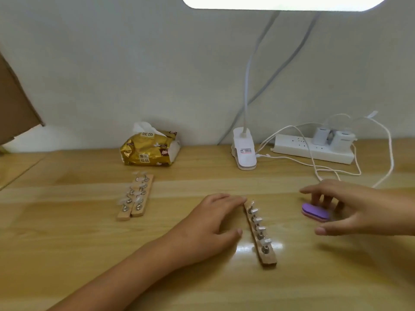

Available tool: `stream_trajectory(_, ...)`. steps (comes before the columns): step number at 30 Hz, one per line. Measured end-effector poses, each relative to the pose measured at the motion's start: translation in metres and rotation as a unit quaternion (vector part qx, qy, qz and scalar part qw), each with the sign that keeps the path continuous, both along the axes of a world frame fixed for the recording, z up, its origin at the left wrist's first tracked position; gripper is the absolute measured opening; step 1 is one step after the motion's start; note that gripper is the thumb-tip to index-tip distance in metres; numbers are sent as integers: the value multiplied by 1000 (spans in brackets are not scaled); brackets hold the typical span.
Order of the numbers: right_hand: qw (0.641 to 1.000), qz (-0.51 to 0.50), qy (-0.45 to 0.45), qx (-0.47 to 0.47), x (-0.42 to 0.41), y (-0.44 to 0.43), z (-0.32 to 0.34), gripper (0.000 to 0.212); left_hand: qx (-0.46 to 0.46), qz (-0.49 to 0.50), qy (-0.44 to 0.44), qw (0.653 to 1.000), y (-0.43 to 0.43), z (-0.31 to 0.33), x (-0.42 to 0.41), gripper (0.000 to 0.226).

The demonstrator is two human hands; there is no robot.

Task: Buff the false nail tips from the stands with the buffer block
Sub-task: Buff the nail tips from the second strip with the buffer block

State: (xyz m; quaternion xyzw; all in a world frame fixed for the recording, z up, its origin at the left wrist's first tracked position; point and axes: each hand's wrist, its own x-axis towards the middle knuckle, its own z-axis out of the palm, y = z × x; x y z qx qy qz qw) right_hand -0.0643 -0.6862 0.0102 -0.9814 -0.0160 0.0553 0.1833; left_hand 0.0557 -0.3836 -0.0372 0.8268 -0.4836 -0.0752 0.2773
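Your nail-tip stand (260, 234) lies lower centre, long axis running up-left.
Your left hand (211, 223) lies flat, straight fingers (233, 199) touching its far end; right hand (350, 207) fingers curl over the buffer block (315, 213), grip unclear.

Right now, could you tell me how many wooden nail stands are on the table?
3. The outer stand and inner stand lie side by side before the tissue pack; the third stand lies by the left hand. None seems hidden.
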Motion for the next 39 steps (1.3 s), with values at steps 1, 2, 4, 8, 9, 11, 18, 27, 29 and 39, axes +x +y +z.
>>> stream_trajectory(1, 1000, 3, 23, -19, -1, -1, -3, 80, 9, -10, -1, 1000, -1, 0, -1, 59)
stream_trajectory(2, 999, 3, 30, -33, -1, 0, -5, 74, 15, -18, -4, 1000, -1, 0, -1, 58)
stream_trajectory(4, 998, 0, 26, -55, 0, 6, -4, 50, 9, -20, -5, 1000, -1, 2, -3, 51)
stream_trajectory(8, 993, -10, -8, 119, 1, 15, -2, 27, -36, -25, 32, 999, -2, 5, -14, 28)
stream_trajectory(9, 969, -15, -12, 248, 2, 21, -2, 29, -47, -29, 39, 998, -3, 5, -18, 22)
stream_trajectory(11, 853, -17, 7, 521, 4, 34, -7, 33, -60, -28, 50, 997, -7, 6, -27, 14)
stream_trajectory(18, 613, 13, 113, 782, 8, 58, -22, 53, -58, -15, 14, 998, -17, -1, -51, 15)
stream_trajectory(27, 654, 92, 239, 712, -4, 47, -20, 36, -72, 0, 25, 997, -18, 1, -51, 13)
stream_trajectory(29, 637, 123, 253, 718, -2, 58, -25, 35, -80, 7, 45, 996, -17, 2, -49, 16)
stream_trajectory(39, 614, 60, 153, 772, 4, 50, -23, 44, -261, 88, 340, 899, -13, 13, -44, 15)
